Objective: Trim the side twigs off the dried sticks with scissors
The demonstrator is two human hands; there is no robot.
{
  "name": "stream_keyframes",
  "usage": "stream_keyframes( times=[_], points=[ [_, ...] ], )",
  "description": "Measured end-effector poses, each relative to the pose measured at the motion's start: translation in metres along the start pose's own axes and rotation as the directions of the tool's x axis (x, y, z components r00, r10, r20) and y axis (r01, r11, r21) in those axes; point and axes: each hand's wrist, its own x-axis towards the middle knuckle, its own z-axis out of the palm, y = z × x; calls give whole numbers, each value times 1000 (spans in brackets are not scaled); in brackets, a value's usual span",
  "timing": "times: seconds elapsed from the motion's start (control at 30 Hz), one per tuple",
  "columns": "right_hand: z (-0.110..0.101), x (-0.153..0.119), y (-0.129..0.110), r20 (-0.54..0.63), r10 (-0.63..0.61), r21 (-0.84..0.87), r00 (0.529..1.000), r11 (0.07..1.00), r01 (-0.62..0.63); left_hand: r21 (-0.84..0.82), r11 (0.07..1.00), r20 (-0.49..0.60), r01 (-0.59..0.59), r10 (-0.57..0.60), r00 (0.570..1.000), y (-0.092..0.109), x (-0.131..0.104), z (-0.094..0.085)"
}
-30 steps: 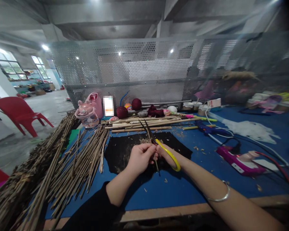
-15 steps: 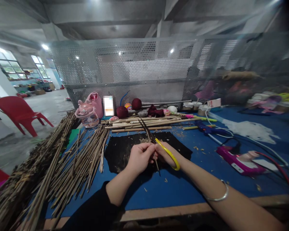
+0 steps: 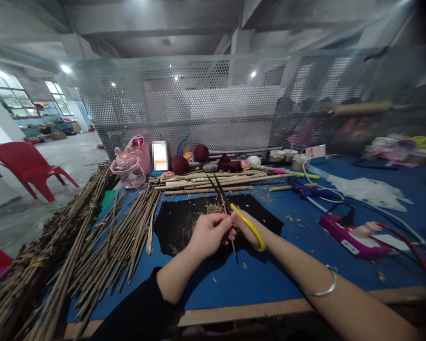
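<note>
left fingers pinched | right fingers curled, perhaps touching left | forearms angled inward

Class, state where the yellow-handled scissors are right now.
In the head view, the yellow-handled scissors are in the right hand, beside the left hand, over the black cloth.

Red chair far L. Pink bottle nxt to phone, dk-red yarn balls just R. Purple power strip nr glue gun. Mesh panel bhd.
</note>
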Motion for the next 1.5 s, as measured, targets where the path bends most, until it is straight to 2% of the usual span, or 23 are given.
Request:
stream_keyframes(
  times=[0.17, 0.3, 0.43, 0.67, 0.83, 0.97, 1.13, 1.5],
  points=[
    [-4, 0, -2, 34, 16, -30, 999, 999, -15, -5, 1000, -35, -31, 31, 999, 0, 1, -1],
    [-4, 1, 2, 31, -50, -72, 998, 996, 53, -17, 999, -99, -51, 49, 994, 5, 0, -1],
    [-3, 1, 3, 43, -96, -93, 995, 991, 99, -20, 999, -87, -47, 45, 995, 6, 0, -2],
    [-3, 1, -5, 19, -17, -51, 1000, 999, 18, -11, 998, -98, -61, 60, 993, 3, 1, -2],
    [-5, 3, 2, 45, -16, -69, 999, 997, 19, 4, 995, -128, -101, 101, 987, 4, 1, -4],
    [-6, 3, 6, 49, -88, -108, 995, 990, 93, -8, 995, -166, -96, 93, 982, 3, 2, -4],
    [-6, 2, 1, 81, -155, -194, 985, 967, 168, 2, 998, -150, -66, 65, 986, 2, 2, -3],
    [-6, 2, -6, 51, -52, -135, 997, 989, 58, -8, 997, -175, -71, 69, 982, 4, 2, -4]
  ],
)
